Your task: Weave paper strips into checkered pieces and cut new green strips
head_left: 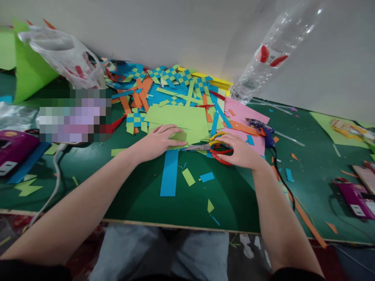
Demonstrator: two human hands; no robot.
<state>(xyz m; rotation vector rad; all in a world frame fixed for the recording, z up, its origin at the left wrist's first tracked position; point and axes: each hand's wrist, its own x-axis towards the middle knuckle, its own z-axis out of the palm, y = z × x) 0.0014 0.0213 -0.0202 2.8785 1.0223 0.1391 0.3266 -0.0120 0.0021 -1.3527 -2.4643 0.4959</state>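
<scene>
My left hand point(158, 143) rests on the light green paper point(175, 117), its thumb and fingers gripping the near edge. In my right hand point(241, 151) is a pair of scissors point(199, 147) with one yellow and one red handle loop. Their blades point left, toward the paper edge by my left thumb; whether they touch the paper I cannot tell. A blue paper strip point(169, 175) lies below my left hand. Small green point(188, 177) and blue point(207, 177) scraps lie nearer the table's front edge.
Woven blue-green paper pieces point(170, 76) pile up against the wall. Right of them are pink paper point(237, 107), a blue glue gun point(268, 134) with a cord, and a tall plastic bottle point(272, 54). A plastic bag point(67, 58) and purple power strip point(17, 150) stand left.
</scene>
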